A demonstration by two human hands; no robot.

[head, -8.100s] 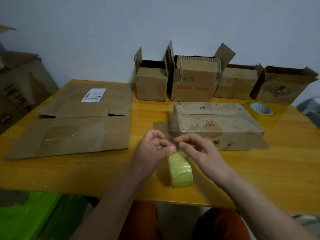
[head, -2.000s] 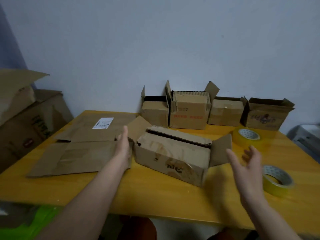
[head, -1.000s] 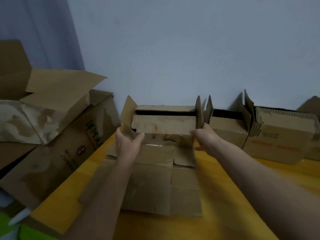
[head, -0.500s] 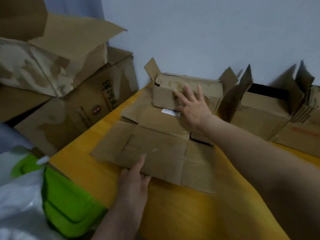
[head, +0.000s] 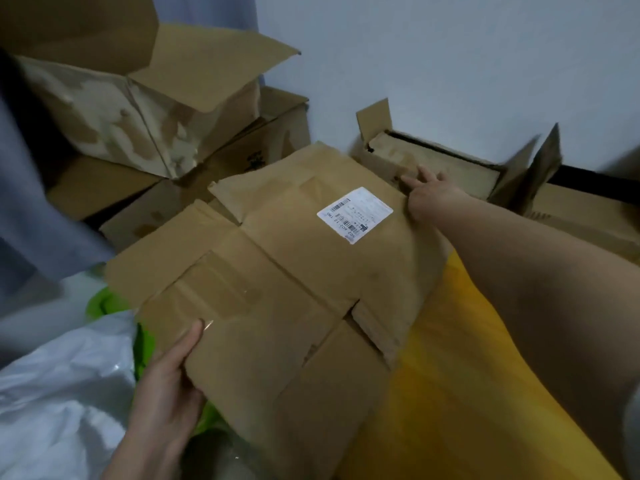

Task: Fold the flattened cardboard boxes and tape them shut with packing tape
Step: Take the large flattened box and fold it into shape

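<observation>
Left hand (head: 166, 386) gripped the near-left edge of the flattened brown cardboard box (head: 277, 289), thumb on top, other fingers curled under & hidden. The sheet sat partly on the yellow wooden worktop (head: 450, 375), its left part hanging over the edge above a white plastic bag (head: 62, 393) & a green plastic item (head: 107, 303). A white shipping label w/ barcodes (head: 355, 213) faced up on its far half. Right hand (head: 429, 195) held the far-right edge, fingers spread, how far they wrapped round it I couldn't tell. Beyond, an assembled brown cardboard box w/ flaps open (head: 429, 161) stood against the pale wall (head: 450, 64); large open brown cartons (head: 138, 109) were stacked far left.
</observation>
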